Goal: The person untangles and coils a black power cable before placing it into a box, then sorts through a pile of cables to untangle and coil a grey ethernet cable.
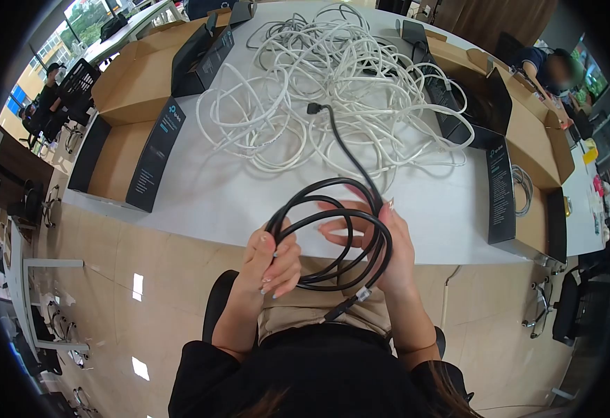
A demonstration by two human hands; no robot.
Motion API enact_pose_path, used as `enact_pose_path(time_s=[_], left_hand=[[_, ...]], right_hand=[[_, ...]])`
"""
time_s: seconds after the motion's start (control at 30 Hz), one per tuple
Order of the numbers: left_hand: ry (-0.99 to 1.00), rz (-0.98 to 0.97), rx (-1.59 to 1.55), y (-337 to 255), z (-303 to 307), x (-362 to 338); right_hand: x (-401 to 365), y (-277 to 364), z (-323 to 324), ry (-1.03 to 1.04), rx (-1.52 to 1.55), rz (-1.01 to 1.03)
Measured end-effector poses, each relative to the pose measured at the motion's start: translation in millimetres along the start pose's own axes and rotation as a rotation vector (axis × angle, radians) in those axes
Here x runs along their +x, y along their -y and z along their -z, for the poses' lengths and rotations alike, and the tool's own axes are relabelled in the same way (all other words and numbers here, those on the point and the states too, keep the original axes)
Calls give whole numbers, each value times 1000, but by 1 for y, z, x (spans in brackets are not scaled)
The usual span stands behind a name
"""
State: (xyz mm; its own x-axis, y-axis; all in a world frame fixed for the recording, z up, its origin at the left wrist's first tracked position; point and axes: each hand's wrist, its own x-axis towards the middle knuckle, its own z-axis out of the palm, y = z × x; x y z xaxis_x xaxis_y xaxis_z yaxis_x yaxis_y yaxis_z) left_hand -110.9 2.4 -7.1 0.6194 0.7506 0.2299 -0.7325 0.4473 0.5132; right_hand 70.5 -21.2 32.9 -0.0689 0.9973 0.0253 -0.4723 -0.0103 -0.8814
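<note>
Well, beside the open box (120,150) on the counter (214,202), the left hand (274,261) closes its fingers (280,275) on the coiled black cable (319,188), which is held above the lap. The right hand (392,244) grips its other side.

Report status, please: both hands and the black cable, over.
Left hand shut on black cable coil. Right hand inside the coil, fingers spread. Plug end lies among white cables on table. Hands unobstructed.
</note>
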Motion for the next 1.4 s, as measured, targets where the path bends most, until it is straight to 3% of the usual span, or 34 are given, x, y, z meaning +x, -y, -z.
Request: enact_pose_path(time_s=[0.1,0.23,0.27,0.4,0.5,0.53,0.63,0.67,0.77,0.83,0.9,1.0,1.1,1.2,1.23,1.3,1.4], left_hand=[[-89,-21,308,-1,-9,9],[-178,1,578,2,-18,14],[-160,29,602,2,-18,15],[-129,51,780,3,-21,15],[33,-246,1355,6,-18,22],[28,-257,1494,2,-14,22],[32,-901,1675,-1,-20,38],[-20,-970,1703,2,-16,37],[56,-848,1924,-20,-45,44],[131,-708,2022,-25,-55,46],[246,-640,2005,-28,-54,45],[251,-619,1801,-15,-40,46],[213,-432,1627,-7,-25,38],[8,79,1525,-13,-43,37],[104,-116,1467,-8,-43,42],[295,-491,1309,8,-38,56],[179,-329,715,33,-41,46]], right_hand=[[-4,5,11,105,-5,14],[-7,5,14,78,-184,161],[-11,5,7,-43,-221,169],[-14,11,5,-192,-380,253],[-21,11,15,-215,-441,298],[-23,12,15,-222,-405,324],[-33,24,20,-69,-576,288],[-34,30,20,2,-701,312],[-36,45,15,153,-850,375],[-40,49,15,139,-870,369],[-42,53,13,93,-866,383],[-42,52,15,52,-889,520],[-41,53,17,-5,-926,666],[-46,53,22,-180,-830,683],[-46,50,22,-287,-658,657],[-37,45,29,-207,-723,841],[-29,31,25,-289,-577,863]])
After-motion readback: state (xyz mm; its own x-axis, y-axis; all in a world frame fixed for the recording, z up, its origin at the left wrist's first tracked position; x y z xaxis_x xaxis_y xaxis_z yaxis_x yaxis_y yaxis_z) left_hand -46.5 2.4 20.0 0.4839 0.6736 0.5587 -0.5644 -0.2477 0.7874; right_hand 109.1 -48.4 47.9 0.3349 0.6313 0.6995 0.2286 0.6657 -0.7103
